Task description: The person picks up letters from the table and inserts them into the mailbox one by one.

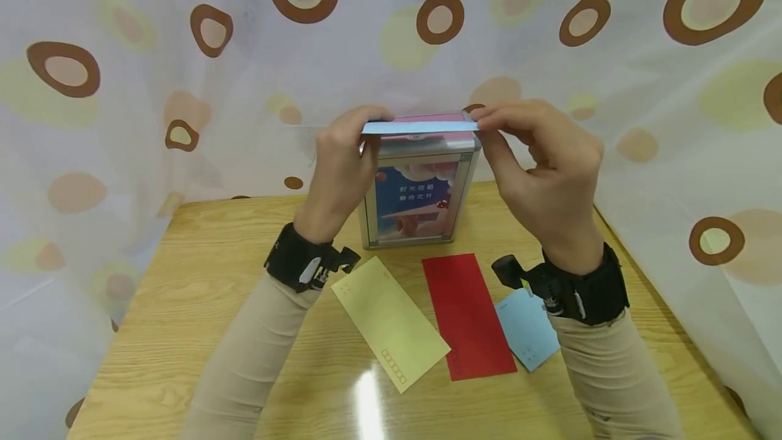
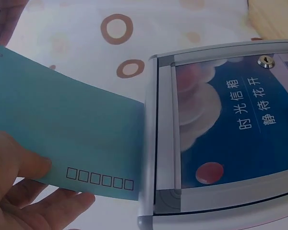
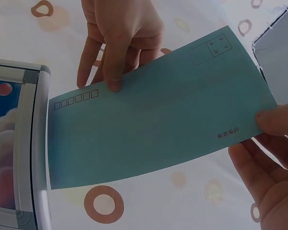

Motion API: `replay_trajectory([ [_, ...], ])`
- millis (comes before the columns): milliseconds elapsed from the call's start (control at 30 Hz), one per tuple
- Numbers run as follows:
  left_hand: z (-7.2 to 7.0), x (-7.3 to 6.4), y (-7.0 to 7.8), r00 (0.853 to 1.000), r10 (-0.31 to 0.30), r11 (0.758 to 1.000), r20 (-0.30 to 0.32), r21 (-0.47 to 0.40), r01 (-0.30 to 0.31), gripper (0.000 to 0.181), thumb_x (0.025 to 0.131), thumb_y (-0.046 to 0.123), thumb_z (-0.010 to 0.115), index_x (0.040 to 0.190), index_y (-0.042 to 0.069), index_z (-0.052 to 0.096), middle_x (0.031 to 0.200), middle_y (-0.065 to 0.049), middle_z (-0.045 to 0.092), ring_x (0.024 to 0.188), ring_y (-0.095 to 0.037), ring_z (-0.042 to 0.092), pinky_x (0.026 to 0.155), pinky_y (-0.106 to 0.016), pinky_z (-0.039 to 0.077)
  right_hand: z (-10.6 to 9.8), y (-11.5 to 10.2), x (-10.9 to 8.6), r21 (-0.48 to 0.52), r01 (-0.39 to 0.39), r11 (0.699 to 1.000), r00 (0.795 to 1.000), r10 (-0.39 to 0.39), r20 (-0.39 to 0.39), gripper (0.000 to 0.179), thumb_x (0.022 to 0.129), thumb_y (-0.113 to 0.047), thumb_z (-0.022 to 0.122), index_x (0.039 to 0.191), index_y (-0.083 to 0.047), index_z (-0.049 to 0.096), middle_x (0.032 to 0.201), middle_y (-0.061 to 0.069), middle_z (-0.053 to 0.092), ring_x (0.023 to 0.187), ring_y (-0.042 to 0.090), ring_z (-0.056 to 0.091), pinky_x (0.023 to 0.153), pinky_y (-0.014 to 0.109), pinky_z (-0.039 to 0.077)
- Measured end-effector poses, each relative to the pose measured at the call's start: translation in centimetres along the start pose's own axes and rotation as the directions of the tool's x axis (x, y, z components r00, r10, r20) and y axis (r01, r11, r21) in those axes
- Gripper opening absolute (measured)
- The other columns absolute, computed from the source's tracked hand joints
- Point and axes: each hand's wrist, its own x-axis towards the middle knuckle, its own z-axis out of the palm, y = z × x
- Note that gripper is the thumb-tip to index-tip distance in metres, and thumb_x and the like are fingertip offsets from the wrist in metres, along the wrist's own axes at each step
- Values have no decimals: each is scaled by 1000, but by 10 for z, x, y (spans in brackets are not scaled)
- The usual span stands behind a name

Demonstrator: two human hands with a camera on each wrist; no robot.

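Observation:
Edge-on over the top of a letter box point(image 1: 417, 202), a light blue envelope point(image 1: 420, 127) is held between both hands. My left hand point(image 1: 342, 172) pinches its left edge, and my right hand point(image 1: 546, 165) pinches the right end between thumb and fingers. In the right wrist view the envelope point(image 3: 158, 120) shows printed postcode boxes and a stamp square. Its lower end sits right at the box's silver top edge point(image 2: 151, 143). The box has a pink top, a silver frame and a picture front with a small lock point(image 2: 266, 61).
On the wooden table point(image 1: 201, 304), before the box, lie a yellow envelope point(image 1: 391, 324), a red envelope point(image 1: 469, 318) and another blue envelope point(image 1: 528, 328), partly hidden by the right wrist. A patterned white curtain point(image 1: 366, 53) hangs behind the table and along its sides.

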Motion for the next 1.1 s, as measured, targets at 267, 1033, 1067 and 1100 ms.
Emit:
replay_trajectory([
  [267, 5, 2, -6, 1000, -9, 1000, 20, -2, 9, 21, 96, -7, 50, 109, -3, 65, 107, -17, 70, 105, -22, 63, 88, -35, 55, -1, 8, -2, 4, -14, 1000, 1000, 14, 11, 8, 79, 17, 66, 86, 13, 66, 89, 26, 70, 90, 31, 68, 88, 37, 56],
  [1033, -18, 12, 27, 980, 135, 991, -148, 39, -130, 16, 98, 6, 57, 109, -2, 65, 98, -16, 69, 91, -21, 66, 81, -30, 57, 1, 14, 11, -106, -85, 991, 995, 79, -66, 8, 83, 13, 66, 91, 15, 67, 92, 26, 63, 87, 25, 62, 84, 31, 57],
  [1067, -22, 15, 32, 969, 170, 985, -177, 57, -162, 16, 97, 6, 57, 109, -2, 66, 97, -16, 69, 89, -21, 66, 80, -30, 57, 1, 15, 11, -114, -88, 990, 994, 81, -69, 8, 83, 12, 66, 91, 14, 67, 92, 26, 62, 87, 25, 62, 84, 31, 57],
  [1100, -25, 17, 37, 960, 199, 980, -199, 65, -190, 16, 97, 6, 58, 109, -2, 66, 96, -16, 69, 88, -21, 66, 79, -31, 57, 0, 17, 11, -126, -89, 988, 994, 80, -71, 8, 84, 11, 66, 91, 13, 68, 92, 26, 62, 87, 25, 62, 85, 31, 57],
])
